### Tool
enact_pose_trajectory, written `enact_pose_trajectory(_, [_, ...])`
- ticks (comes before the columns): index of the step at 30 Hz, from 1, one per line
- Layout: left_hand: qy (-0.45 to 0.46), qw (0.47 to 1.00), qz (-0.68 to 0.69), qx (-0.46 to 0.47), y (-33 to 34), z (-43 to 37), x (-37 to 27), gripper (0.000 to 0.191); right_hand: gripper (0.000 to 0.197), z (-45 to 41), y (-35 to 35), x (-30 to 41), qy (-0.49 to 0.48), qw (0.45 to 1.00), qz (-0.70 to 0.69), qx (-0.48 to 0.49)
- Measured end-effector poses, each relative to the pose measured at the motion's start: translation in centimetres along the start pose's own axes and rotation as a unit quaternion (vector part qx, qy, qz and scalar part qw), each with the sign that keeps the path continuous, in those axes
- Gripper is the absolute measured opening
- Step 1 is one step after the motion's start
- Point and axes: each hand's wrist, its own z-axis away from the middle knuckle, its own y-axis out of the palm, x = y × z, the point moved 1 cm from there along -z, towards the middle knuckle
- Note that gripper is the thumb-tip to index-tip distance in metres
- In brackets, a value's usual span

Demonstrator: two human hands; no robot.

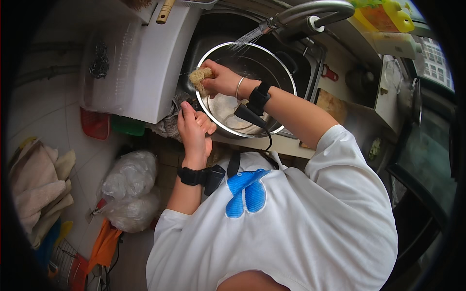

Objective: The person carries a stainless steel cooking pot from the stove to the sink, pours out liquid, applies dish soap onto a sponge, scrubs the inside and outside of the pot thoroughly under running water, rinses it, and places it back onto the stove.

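Pinched in the fingers of my right hand (222,80) is a tan fibrous scrubber (199,78), likely loofah, pressed against the left rim of a large stainless steel pot (292,82). My left hand (194,125) is curled at the pot's near left side, where a handle seems to be; the fingers hide most of it. A black handle (287,62) shows on the far side. Water (247,38) runs from the faucet (269,25) into the pot. The pot sits in a dark sink (218,25), slightly over its front edge.
A white cabinet or appliance (160,65) stands left of the sink, with a grey cloth (169,118) by its corner. Yellow bottles (382,16) stand at the upper right. A wooden board (330,104) lies right of the sink. Plastic bags (129,182) hang lower left.
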Motion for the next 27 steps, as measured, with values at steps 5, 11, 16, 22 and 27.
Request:
enact_pose_trajectory(5, [-0.001,1.000,0.006,-0.022,0.4,-0.4,0.0,0.038,0.026,6.2,-0.4,-0.8,0.218,0.953,-0.083,0.195])
enact_pose_trajectory(11, [-0.001,1.000,0.007,-0.003,-0.1,0.0,0.3,0.036,0.034,8.9,-4.1,-0.7,0.403,0.865,0.160,0.253])
enact_pose_trajectory(16, [0.001,1.000,0.008,-0.004,-0.6,0.8,0.3,0.033,0.024,0.4,-9.9,-5.2,0.176,0.769,0.577,-0.211])
enact_pose_trajectory(22, [-0.011,1.000,-0.008,0.006,-0.2,0.3,0.2,0.034,0.049,-6.1,-4.5,-9.1,0.123,0.904,0.369,-0.176])
enact_pose_trajectory(27, [-0.008,1.000,0.008,0.008,-0.4,0.1,0.1,0.034,0.030,-1.1,0.6,-4.5,0.190,0.975,-0.116,-0.008])
